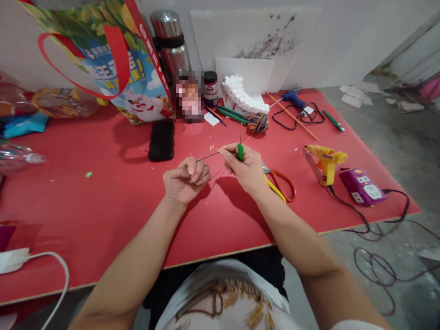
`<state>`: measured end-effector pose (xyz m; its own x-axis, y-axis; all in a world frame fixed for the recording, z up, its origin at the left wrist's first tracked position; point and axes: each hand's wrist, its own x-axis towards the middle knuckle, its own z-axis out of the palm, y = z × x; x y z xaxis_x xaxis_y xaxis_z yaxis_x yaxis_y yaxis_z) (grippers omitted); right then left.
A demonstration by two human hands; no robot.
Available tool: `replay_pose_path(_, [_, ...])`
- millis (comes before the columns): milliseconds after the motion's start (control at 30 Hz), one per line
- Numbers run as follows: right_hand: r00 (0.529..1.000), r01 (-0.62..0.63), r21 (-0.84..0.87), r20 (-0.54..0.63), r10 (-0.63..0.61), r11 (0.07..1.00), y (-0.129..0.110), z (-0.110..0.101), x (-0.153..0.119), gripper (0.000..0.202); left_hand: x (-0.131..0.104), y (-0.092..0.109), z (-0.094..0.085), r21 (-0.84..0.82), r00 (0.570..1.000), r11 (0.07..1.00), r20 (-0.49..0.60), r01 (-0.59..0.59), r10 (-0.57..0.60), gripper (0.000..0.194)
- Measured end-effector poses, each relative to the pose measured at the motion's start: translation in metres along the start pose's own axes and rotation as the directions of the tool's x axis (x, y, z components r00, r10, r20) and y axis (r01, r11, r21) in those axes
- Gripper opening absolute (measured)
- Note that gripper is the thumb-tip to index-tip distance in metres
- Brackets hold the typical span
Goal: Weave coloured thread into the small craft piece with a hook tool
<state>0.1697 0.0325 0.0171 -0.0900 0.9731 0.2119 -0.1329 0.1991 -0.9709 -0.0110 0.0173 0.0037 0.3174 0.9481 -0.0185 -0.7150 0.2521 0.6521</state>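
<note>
My left hand (pixel 185 179) is closed, fingers curled round a thin dark cord (pixel 207 156). The cord runs taut to the fingertips of my right hand (pixel 242 167), and a second strand slopes below it between the hands. My right hand is also closed, pinching the cord and holding a small green-handled tool (pixel 240 151) whose thin metal tip points up; its exact kind I cannot make out. Both hands are above the red table. Just right of my right hand lie scissors or pliers with red and yellow handles (pixel 282 184), partly hidden by my wrist.
Behind the hands are a multicoloured yarn ball (pixel 258 123), a green cutter (pixel 232 115), a white bumpy piece (pixel 244 95) and a black phone (pixel 161 141). At right are a yellow glue gun (pixel 326 161), a purple power block (pixel 363 187) and cables. A large bag (pixel 137 103) stands back left.
</note>
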Motion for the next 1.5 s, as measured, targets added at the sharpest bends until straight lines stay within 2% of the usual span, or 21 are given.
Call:
replay_pose_path(33, [1.0, -0.006, -0.015, -0.022, 0.006, 1.0, 0.0, 0.0, 0.0, 0.023, 0.0, -0.001, 0.0, 0.013, 1.0, 1.0, 0.005, -0.019, 0.019, 0.007])
replay_pose_path(67, [0.999, -0.013, -0.031, -0.042, 0.012, 0.999, 0.001, -0.001, 0.001, 0.023, 0.0, -0.002, -0.001, 0.03, 0.999, 0.999, 0.001, -0.04, 0.04, 0.008])
replay_pose_path(167, [0.997, -0.035, -0.091, -0.076, 0.028, 0.995, 0.001, -0.001, 0.002, 0.019, 0.001, -0.004, -0.003, 0.079, 0.994, 0.992, -0.054, -0.095, 0.1, 0.034])
replay_pose_path(267, [0.995, -0.068, -0.145, -0.088, 0.056, 0.987, 0.0, -0.001, 0.002, 0.017, 0.001, -0.005, -0.007, 0.109, 0.991, 0.988, -0.067, -0.108, 0.116, 0.048])
replay_pose_path(467, [0.992, -0.099, -0.196, -0.091, 0.082, 0.976, -0.004, -0.002, 0.002, 0.017, 0.001, 0.002, -0.013, 0.183, 0.989, 0.972, 0.002, -0.145, 0.147, 0.057])
replay_pose_path(667, [0.997, -0.057, -0.254, -0.065, 0.041, 0.966, -0.006, -0.002, 0.0, 0.015, 0.003, 0.003, -0.015, 0.306, 0.975, 0.926, 0.096, -0.221, 0.202, 0.061])
replay_pose_path(767, [0.998, -0.056, -0.236, -0.046, 0.046, 0.97, -0.006, -0.002, -0.001, 0.016, 0.004, 0.0, -0.017, 0.467, 0.96, 0.839, 0.156, -0.279, 0.232, 0.051])
replay_pose_path(900, [1.0, -0.01, -0.274, -0.003, 0.01, 0.962, -0.008, -0.003, -0.003, 0.016, 0.002, -0.002, -0.018, 0.686, 0.943, 0.648, 0.205, -0.33, 0.262, 0.032])
replay_pose_path(1000, [1.0, 0.015, -0.312, -0.021, -0.023, 0.95, -0.009, -0.003, -0.003, 0.017, 0.001, -0.004, -0.016, 0.781, 0.931, 0.522, 0.206, -0.342, 0.302, 0.018])
replay_pose_path(1067, [0.999, 0.031, -0.317, -0.003, -0.034, 0.948, -0.007, -0.002, -0.005, 0.017, 0.001, -0.006, -0.014, 0.811, 0.93, 0.481, 0.199, -0.333, 0.308, 0.017])
replay_pose_path(1133, [0.997, 0.078, -0.326, 0.048, -0.065, 0.942, -0.002, 0.001, -0.008, 0.017, 0.001, -0.008, -0.011, 0.797, 0.936, 0.511, 0.188, -0.322, 0.297, 0.019])
replay_pose_path(1300, [0.968, 0.214, -0.351, 0.2, -0.151, 0.911, 0.012, 0.011, -0.017, 0.011, 0.0, -0.011, -0.004, 0.622, 0.964, 0.742, 0.089, -0.25, 0.25, 0.03])
replay_pose_path(1400, [0.963, 0.238, -0.319, 0.202, -0.18, 0.917, 0.014, 0.013, -0.018, 0.011, 0.001, -0.008, -0.005, 0.534, 0.978, 0.823, 0.028, -0.191, 0.209, 0.03])
replay_pose_path(1500, [0.963, 0.252, -0.274, 0.163, -0.213, 0.928, 0.013, 0.011, -0.015, 0.011, 0.002, -0.006, -0.008, 0.519, 0.974, 0.834, -0.01, -0.187, 0.225, 0.026])
